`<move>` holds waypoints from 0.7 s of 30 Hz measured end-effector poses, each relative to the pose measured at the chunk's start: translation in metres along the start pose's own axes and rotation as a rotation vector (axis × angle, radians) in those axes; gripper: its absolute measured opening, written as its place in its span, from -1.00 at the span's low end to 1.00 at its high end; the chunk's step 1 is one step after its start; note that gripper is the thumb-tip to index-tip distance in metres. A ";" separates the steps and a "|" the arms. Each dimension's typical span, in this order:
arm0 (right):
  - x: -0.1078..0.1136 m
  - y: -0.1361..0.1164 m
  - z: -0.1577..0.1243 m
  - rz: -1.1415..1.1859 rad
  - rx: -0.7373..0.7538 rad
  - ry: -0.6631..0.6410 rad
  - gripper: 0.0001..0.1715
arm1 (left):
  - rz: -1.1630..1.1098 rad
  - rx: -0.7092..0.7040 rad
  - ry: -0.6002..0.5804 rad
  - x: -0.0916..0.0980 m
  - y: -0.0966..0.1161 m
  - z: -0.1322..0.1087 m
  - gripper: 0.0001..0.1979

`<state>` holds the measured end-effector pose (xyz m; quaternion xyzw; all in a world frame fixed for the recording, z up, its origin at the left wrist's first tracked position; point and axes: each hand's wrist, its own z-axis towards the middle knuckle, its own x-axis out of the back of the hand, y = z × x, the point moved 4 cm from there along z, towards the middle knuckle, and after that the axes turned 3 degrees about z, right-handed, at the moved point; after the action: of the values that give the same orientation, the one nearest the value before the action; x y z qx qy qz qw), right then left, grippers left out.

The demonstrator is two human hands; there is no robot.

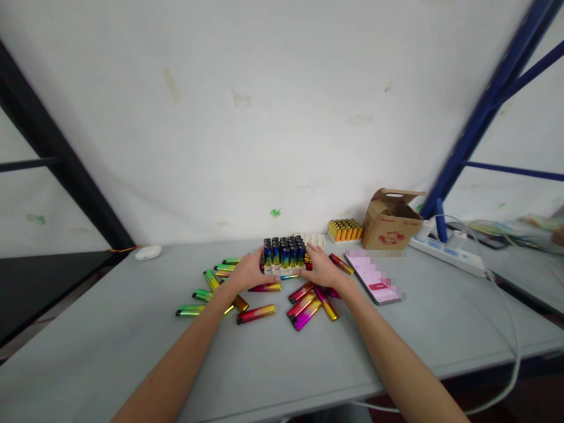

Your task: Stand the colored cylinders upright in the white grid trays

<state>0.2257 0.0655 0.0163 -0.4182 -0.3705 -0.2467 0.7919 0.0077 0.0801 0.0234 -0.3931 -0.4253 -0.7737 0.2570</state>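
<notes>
A pale tray [278, 271] packed with upright dark blue-and-yellow cylinders that look like batteries [284, 251] is held between my two hands. My left hand [249, 272] grips the tray's left end, thumb along its front. On the right end, my right hand [324, 269] closes in the same way, its thumb pointing inward. Around and below the hands lie shiny lighter-shaped pieces with dark ends: green-yellow ones [202, 295] at left, a red-gold one [256, 314] in front, and magenta-gold ones [307, 315] at right. Fingers behind the tray are partly hidden.
Behind the held tray lies a white tray with round holes [318, 239]. Farther right stand a tray of orange cylinders [345, 230], an open cardboard box [390, 224], a phone or tablet [371, 277] and a power strip [449, 256]. A white case [148, 252] sits at left.
</notes>
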 end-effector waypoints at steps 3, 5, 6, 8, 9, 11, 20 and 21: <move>-0.002 0.003 0.001 0.010 -0.025 -0.014 -0.14 | -0.016 0.009 0.007 -0.002 0.002 0.002 -0.31; -0.003 0.004 0.001 0.036 -0.037 -0.012 -0.13 | -0.022 0.024 0.014 -0.001 0.003 0.002 -0.30; -0.003 0.004 0.001 0.052 -0.035 -0.006 -0.13 | -0.023 0.033 0.013 0.000 0.004 0.001 -0.29; -0.003 0.000 0.001 0.085 -0.007 0.003 -0.16 | -0.021 0.045 0.004 0.003 0.005 -0.002 -0.28; -0.004 -0.003 0.001 0.100 0.014 0.003 -0.19 | -0.019 0.044 -0.003 0.005 0.005 -0.003 -0.28; -0.005 -0.011 0.002 0.122 0.053 -0.010 -0.27 | -0.002 0.040 -0.010 0.012 0.004 -0.006 -0.27; -0.026 -0.032 0.013 0.052 0.090 -0.040 -0.43 | 0.082 0.133 -0.061 0.029 -0.019 -0.022 -0.23; -0.029 -0.034 0.013 0.054 0.107 -0.038 -0.39 | 0.071 0.148 -0.061 0.029 -0.023 -0.026 -0.25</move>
<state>0.1797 0.0610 0.0148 -0.3896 -0.3870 -0.1971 0.8122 -0.0351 0.0677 0.0285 -0.4112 -0.4748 -0.7181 0.2997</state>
